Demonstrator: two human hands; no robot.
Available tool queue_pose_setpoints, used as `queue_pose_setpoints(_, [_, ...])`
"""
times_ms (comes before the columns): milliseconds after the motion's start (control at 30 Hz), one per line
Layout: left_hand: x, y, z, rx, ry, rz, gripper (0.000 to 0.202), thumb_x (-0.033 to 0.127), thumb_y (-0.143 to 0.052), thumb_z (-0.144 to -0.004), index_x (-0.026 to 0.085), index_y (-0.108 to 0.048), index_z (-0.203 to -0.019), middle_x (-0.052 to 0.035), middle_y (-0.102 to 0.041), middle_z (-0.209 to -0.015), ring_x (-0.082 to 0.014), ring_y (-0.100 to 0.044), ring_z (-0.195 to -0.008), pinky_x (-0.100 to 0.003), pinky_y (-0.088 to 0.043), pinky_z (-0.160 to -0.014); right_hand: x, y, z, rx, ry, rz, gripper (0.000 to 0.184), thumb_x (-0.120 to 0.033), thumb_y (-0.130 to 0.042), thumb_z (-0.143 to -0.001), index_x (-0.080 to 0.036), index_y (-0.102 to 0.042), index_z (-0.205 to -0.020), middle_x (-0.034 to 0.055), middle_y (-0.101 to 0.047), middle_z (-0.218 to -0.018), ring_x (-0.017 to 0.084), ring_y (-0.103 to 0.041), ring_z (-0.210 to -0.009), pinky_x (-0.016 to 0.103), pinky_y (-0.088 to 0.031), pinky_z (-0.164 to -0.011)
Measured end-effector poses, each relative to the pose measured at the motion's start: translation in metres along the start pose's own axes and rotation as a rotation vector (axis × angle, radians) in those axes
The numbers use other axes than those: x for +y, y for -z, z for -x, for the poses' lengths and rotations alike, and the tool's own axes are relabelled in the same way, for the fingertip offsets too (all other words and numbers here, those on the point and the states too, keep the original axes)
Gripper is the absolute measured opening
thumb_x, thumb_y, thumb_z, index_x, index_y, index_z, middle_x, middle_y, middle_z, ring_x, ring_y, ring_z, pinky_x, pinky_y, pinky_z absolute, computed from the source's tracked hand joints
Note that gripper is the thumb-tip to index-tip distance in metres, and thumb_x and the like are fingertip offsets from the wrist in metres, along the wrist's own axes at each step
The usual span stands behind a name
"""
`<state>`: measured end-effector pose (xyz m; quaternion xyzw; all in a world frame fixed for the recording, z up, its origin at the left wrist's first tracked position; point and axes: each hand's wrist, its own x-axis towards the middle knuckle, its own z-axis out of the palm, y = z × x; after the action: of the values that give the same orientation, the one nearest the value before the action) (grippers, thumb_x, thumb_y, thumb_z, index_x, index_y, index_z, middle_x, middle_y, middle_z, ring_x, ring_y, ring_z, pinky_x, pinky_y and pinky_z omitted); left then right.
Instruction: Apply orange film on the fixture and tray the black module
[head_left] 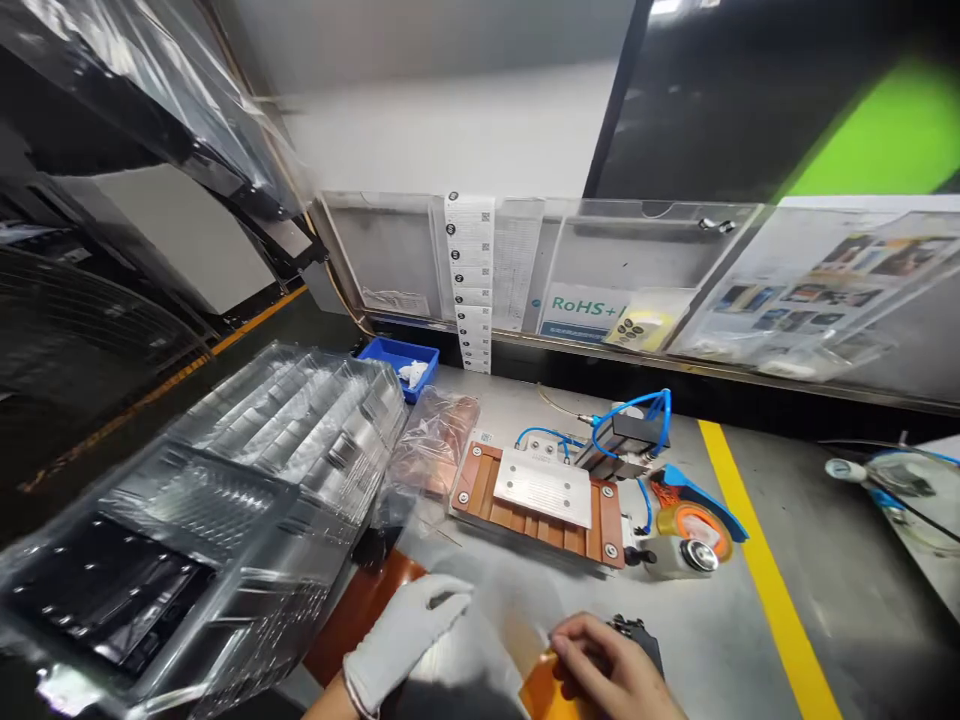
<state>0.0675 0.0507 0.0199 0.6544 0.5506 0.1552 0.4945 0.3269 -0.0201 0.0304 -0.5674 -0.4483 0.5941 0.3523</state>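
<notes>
Orange film (541, 697) lies at the bench's (720, 640) near edge under the bare right hand (611, 665). Fingers curl onto it; actual pinch unclear. Gloved left hand (409, 630) rests loosely open on a clear sheet (487, 605). Likely separating layers, which calls for a firm edge pinch.

Orange sheet (541, 692) under the fingers of the right hand (611, 668) is cut off by the lower edge. Black part (643, 636) just beyond those fingers is mostly covered, kind undetermined. Film beneath the fingertips of the gloved left hand (409, 632) is blurred.
</notes>
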Motion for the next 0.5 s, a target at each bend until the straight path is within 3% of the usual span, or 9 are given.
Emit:
queue_pose_setpoints(67, [0.031, -0.005, 0.002, -0.287, 0.023, 0.135, 0.03, 0.039, -0.054, -0.081, 0.017, -0.074, -0.087, -0.003, -0.07, -0.077, -0.0155, -0.059, -0.068, -0.024, -0.045, -0.064, -0.003, -0.009, -0.007, -0.061, 0.028, 0.088, 0.043, -0.06, -0.056, -0.084, -0.018, -0.062, -0.083, 0.0052, -0.071, -0.073, 0.018, -0.067, -0.066, 0.025, -0.051, -0.063])
queue_pose_setpoints(133, [0.049, -0.008, 0.001, -0.389, 0.005, 0.153, 0.027, 0.036, -0.056, -0.078, 0.015, -0.073, -0.076, -0.0008, -0.064, -0.066, -0.0124, -0.052, -0.06, -0.022, -0.037, -0.056, -0.008, -0.014, -0.011, -0.093, 0.043, 0.169, 0.038, -0.054, -0.053, -0.088, -0.017, -0.062, -0.086, 0.0055, -0.071, -0.076, 0.018, -0.067, -0.068, 0.025, -0.05, -0.065])
queue_pose_setpoints(233, [0.056, -0.015, -0.005, -0.391, 0.007, 0.136, 0.027, 0.038, -0.06, -0.075, 0.014, -0.073, -0.071, 0.0, -0.058, -0.06, -0.0111, -0.047, -0.057, -0.021, -0.033, -0.053, -0.017, -0.017, -0.015, -0.101, 0.069, 0.249, 0.033, -0.048, -0.052, -0.09, -0.017, -0.064, -0.087, 0.004, -0.071, -0.075, 0.017, -0.067, -0.07, 0.024, -0.049, -0.067])
queue_pose_setpoints(367, [0.049, -0.026, -0.015, -0.366, 0.011, 0.024, 0.03, 0.04, -0.059, -0.074, 0.013, -0.067, -0.063, 0.0012, -0.052, -0.056, -0.01, -0.042, -0.054, -0.022, -0.028, -0.049, -0.016, -0.016, -0.02, -0.118, 0.06, 0.247, 0.032, -0.047, -0.053, -0.088, -0.017, -0.065, -0.09, 0.004, -0.071, -0.075, 0.016, -0.063, -0.063, 0.023, -0.047, -0.059])
queue_pose_setpoints(500, [0.051, -0.022, -0.026, -0.197, -0.031, -0.125, 0.02, 0.03, -0.056, -0.069, 0.015, -0.056, -0.056, 0.0022, -0.051, -0.053, -0.0103, -0.044, -0.055, -0.022, -0.03, -0.052, -0.001, 0.001, -0.024, -0.124, -0.057, 0.22, 0.038, -0.053, -0.062, -0.08, -0.017, -0.065, -0.092, 0.0037, -0.07, -0.07, 0.013, -0.057, -0.054, 0.021, -0.043, -0.051])
